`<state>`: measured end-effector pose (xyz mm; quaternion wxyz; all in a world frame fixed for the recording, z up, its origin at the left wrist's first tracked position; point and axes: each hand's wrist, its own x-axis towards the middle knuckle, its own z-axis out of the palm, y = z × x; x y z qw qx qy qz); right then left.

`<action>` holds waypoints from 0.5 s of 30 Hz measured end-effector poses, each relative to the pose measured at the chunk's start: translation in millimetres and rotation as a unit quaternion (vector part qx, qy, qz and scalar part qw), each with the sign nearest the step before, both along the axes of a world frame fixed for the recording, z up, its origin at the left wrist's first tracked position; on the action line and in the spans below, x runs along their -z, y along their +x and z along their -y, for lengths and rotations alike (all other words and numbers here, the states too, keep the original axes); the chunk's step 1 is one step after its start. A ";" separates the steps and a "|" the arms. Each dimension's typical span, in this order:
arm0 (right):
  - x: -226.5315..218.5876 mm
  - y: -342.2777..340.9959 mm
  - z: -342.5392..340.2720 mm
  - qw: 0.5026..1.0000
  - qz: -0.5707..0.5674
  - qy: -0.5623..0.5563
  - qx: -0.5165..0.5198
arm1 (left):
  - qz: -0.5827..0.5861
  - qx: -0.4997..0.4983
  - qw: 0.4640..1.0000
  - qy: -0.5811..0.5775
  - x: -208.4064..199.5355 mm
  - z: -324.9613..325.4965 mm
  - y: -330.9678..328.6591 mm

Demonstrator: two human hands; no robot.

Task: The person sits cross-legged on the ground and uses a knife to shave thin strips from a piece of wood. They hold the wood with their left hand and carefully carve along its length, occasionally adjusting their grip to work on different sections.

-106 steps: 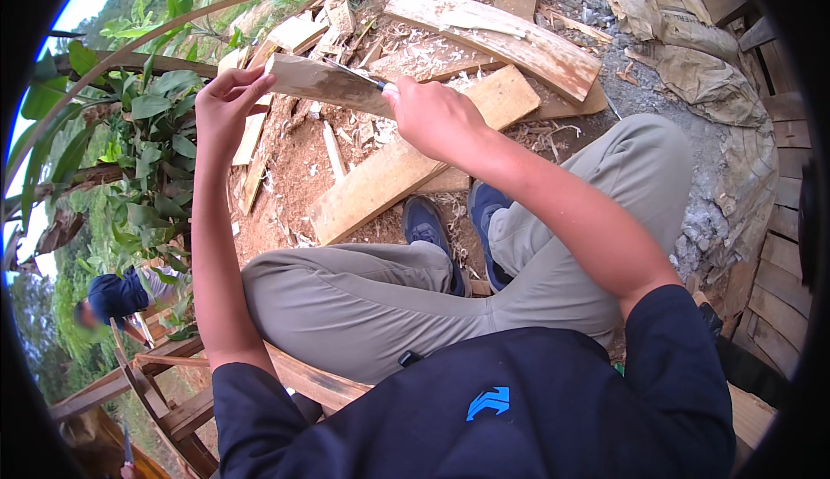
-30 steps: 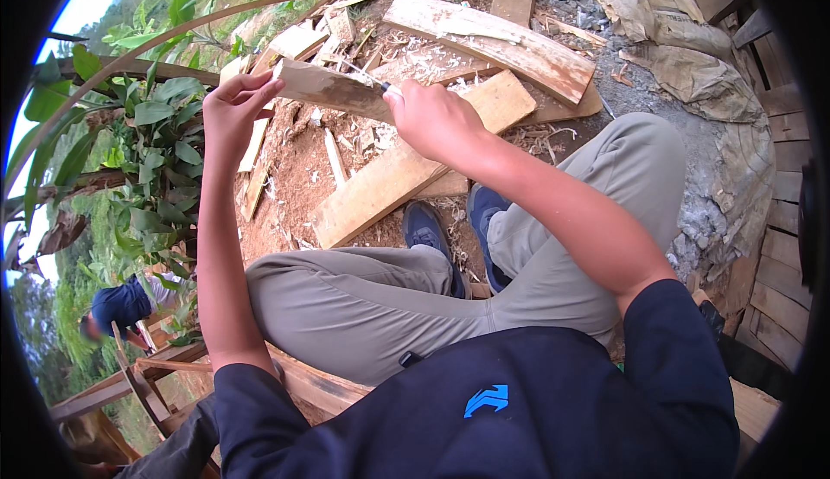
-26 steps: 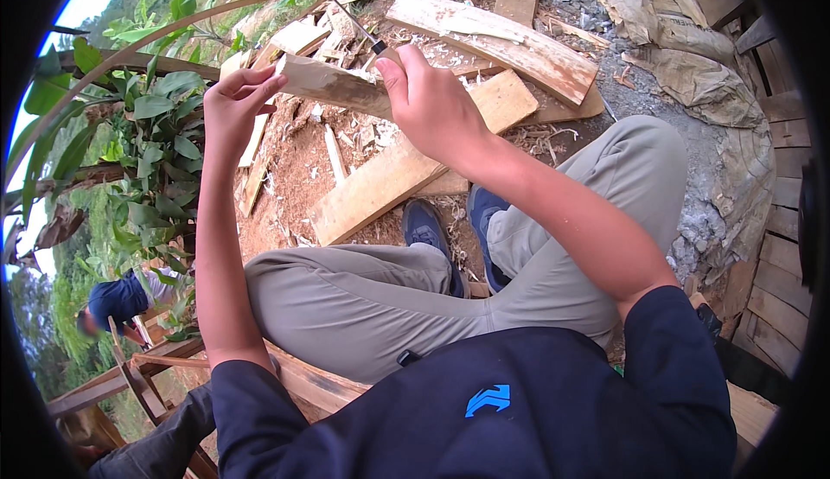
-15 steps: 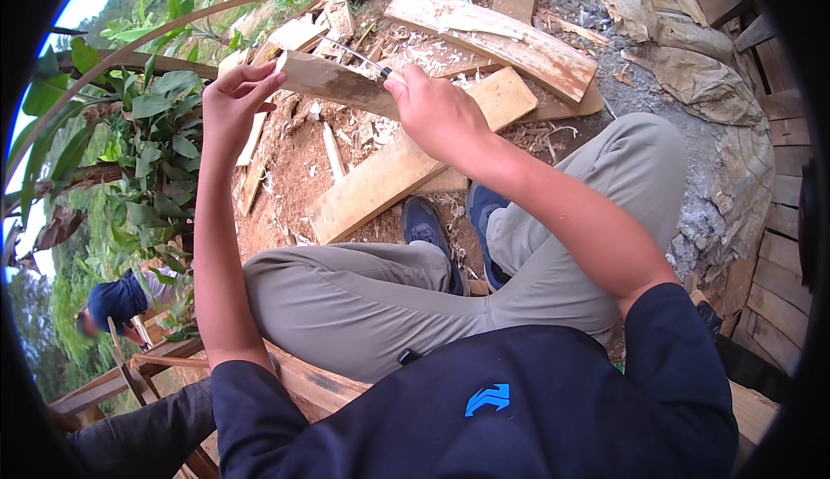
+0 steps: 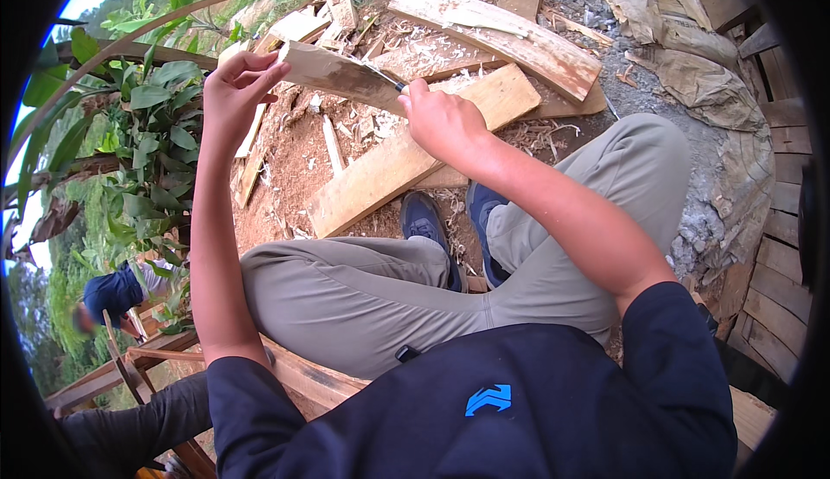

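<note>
At the upper left, my left hand point(image 5: 245, 86) is closed at the near corner of a flat, smooth-faced piece of wood point(image 5: 333, 75), thumb against its end. The piece slants down to the right, and its other end disappears behind my right hand point(image 5: 445, 120). That hand is closed around the handle of a slim tool point(image 5: 385, 76) with a narrow metal shaft and a dark collar. The shaft lies along the wood's upper edge; its exact kind cannot be made out. My fingers cover most of the handle.
A pale plank point(image 5: 372, 181) lies on the dirt before my shoes point(image 5: 424, 224). Beyond it rests a thick, rough slab point(image 5: 510, 38) among shavings and offcuts. Crumpled sacking point(image 5: 692, 73) lies right. Leafy plants point(image 5: 156, 133) stand left, with another person point(image 5: 112, 293) bending below.
My right hand has shifted slightly right and down with the tool, whose shaft now lies closer along the wood. The left hand's fingers have spread a little at the wood's end.
</note>
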<state>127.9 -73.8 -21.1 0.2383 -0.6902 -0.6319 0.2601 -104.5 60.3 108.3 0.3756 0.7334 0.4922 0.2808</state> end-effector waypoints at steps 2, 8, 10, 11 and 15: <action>6.0 1.7 -10.9 0.997 -0.066 -0.019 -0.022 | -0.052 0.004 0.999 0.013 0.4 -4.4 -4.8; -1.3 31.4 -23.6 0.896 -0.380 -0.227 -0.021 | -0.055 0.000 0.998 0.007 0.9 -3.0 -8.0; -2.4 30.8 -23.0 0.927 -0.339 -0.162 -0.013 | -0.058 0.004 0.998 0.012 0.2 -2.3 -4.3; -5.4 27.7 -21.0 0.951 -0.297 -0.087 0.005 | -0.062 0.006 0.998 0.015 -1.4 -2.0 -2.9; -26.8 14.8 -11.5 0.959 -0.253 0.103 0.071 | -0.062 0.007 0.997 0.036 -0.3 -0.6 1.3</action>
